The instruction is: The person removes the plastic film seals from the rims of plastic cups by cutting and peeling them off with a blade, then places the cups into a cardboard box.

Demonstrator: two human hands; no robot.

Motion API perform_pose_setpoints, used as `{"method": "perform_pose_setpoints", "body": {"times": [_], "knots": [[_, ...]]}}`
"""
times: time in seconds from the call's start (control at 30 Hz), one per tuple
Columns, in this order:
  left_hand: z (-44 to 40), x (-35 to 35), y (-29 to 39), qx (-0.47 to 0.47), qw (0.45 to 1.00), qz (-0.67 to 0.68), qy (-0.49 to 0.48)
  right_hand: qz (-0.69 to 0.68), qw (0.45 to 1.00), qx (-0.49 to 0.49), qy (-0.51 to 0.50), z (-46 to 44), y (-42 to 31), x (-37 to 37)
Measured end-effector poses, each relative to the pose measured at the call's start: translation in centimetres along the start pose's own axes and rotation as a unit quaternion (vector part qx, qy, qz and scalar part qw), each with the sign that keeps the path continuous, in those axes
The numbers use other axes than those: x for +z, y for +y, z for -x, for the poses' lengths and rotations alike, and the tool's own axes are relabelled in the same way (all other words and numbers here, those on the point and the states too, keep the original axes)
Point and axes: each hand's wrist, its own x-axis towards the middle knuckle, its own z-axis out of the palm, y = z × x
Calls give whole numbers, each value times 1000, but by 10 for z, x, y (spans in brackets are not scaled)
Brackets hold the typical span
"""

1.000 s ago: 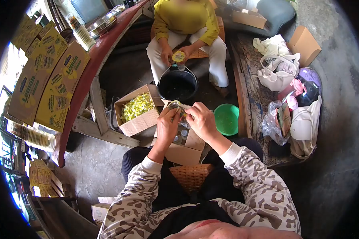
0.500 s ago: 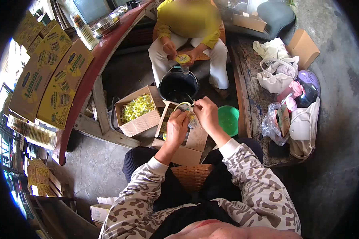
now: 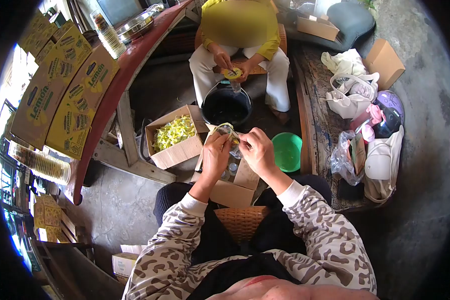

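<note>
My left hand (image 3: 217, 152) is closed around a clear plastic cup (image 3: 226, 129) with a yellow-green rim, in front of me over an open carton. My right hand (image 3: 257, 152) is pinched against the cup's right side. What its fingertips hold is too small to make out. Below my hands, the open carton (image 3: 231, 194) contains clear plastic cups (image 3: 233, 167). Just beyond stands a black bucket (image 3: 227, 106). To the left, a cardboard box (image 3: 177, 150) is full of yellow-and-white strips (image 3: 174, 134).
Opposite me a person in yellow (image 3: 265, 50) holds a yellow-topped cup (image 3: 233, 74). A green basin (image 3: 287, 152) is at right, beside a bench with bags (image 3: 352, 95) and a helmet (image 3: 389, 107). Lemon cartons (image 3: 82, 102) and stacked cups (image 3: 107, 37) line the red-edged table (image 3: 97, 122).
My right hand has come down from above the cup to its side, and the cup has shifted slightly left. The other person's right hand has moved onto the yellow-topped cup.
</note>
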Motion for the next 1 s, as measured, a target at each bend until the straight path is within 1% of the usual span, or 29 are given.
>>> {"method": "perform_pose_setpoints", "body": {"times": [0.13, 0.2, 0.3, 0.5, 0.6, 0.83, 1.0], "knots": [[1, 1, 0, -10, 1000, 1, -8, 6, 1000, -16, 0, 0, -3, -3], [0, 1, 0, -14, 1000, 5, -7, 10, 999, 21, -22, 3, -3, -1], [0, 0, 3, -4, 1000, 5, -2, 23, 999, 32, -9, 1, 5, -1], [0, 1, 0, 23, 1000, 5, 6, 12, 999, 37, -16, 2, 0, -2], [0, -2, 3, 3, 1000, 0, -11, 15, 999, 36, -14, 3, 1, 0], [0, -1, 5, 15, 1000, 8, 2, 14, 999, 36, -7, 1, 2, 0], [1, -2, 8, 4, 999, 30, -22, 15, 999, 51, -8, 1, 4, 1]]}}
